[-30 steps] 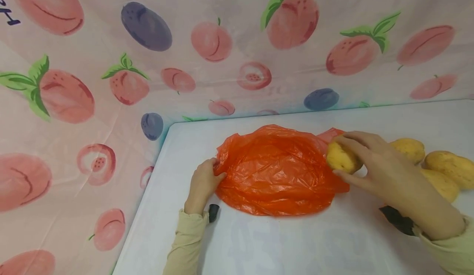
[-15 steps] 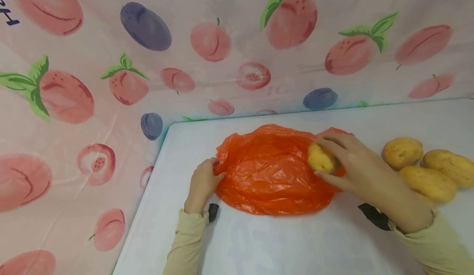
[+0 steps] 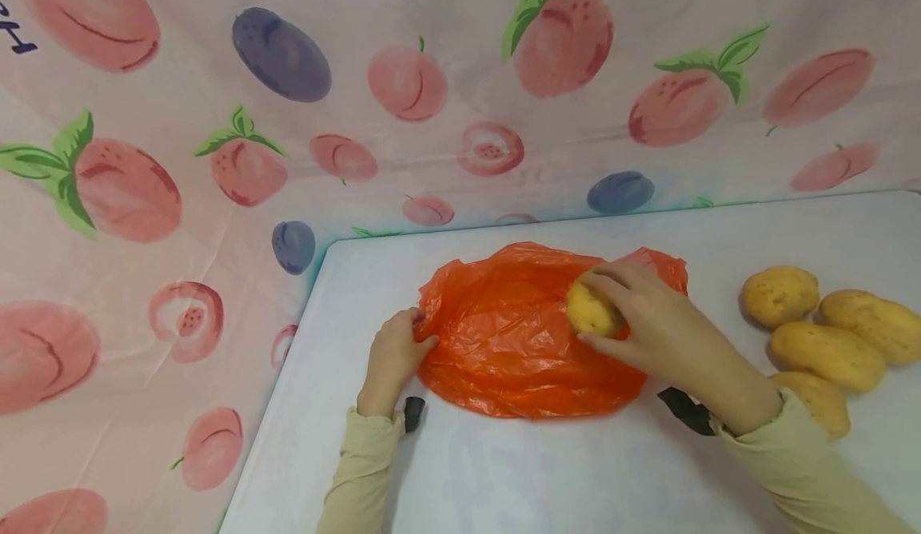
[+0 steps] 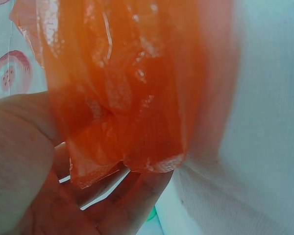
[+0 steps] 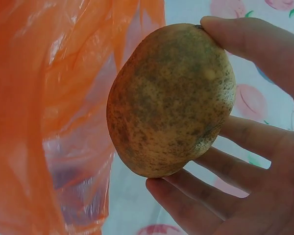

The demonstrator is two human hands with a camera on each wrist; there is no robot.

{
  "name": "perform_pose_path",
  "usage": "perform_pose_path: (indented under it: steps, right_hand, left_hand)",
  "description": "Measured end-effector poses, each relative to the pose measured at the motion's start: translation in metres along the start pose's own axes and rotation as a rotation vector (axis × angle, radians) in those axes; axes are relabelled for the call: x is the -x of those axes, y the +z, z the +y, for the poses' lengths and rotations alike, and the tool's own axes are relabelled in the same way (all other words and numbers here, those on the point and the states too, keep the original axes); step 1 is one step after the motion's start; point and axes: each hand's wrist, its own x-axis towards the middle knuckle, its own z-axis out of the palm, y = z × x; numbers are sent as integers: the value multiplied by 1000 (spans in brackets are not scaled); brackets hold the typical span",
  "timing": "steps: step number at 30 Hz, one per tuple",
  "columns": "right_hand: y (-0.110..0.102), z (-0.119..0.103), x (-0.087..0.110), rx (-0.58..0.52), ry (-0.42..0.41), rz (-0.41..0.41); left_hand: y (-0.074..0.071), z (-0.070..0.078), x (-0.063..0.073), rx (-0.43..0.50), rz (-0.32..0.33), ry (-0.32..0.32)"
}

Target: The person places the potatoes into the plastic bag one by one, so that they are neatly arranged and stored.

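An orange-red plastic bag point(image 3: 504, 346) lies spread on the white table, its mouth gaping. My left hand point(image 3: 392, 358) pinches the bag's left edge; in the left wrist view the bag's film point(image 4: 127, 88) sits between the thumb and the fingers. Over the right part of the bag, my right hand point(image 3: 655, 322) holds a yellow potato point(image 3: 590, 310) between thumb and fingertips. The right wrist view shows that potato's brown-speckled skin point(image 5: 171, 103) close up, with the orange film beside it.
Several more potatoes point(image 3: 827, 356) lie in a group on the white table point(image 3: 547, 478), right of the bag. A fruit-printed cloth point(image 3: 446, 150) hangs behind the table and along its left side.
My right hand has carried the potato leftward, from the bag's right edge to over the bag. The potatoes on the right are less covered by the arm. The left hand has stayed in place.
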Motion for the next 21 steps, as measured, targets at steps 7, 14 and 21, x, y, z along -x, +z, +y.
perform_pose_path:
  steps: [7,14,21]
  right_hand:
    - [11,-4,-11,-5,-15,-11]
    - [17,-8,-19,8,-11,-29]
    - [21,-14,-30,32,-31,-29]
  left_hand:
    - [0,0,0,11,-1,-4]
    - [1,-1,0,8,-1,-6]
    - [-1,1,1,8,1,-1]
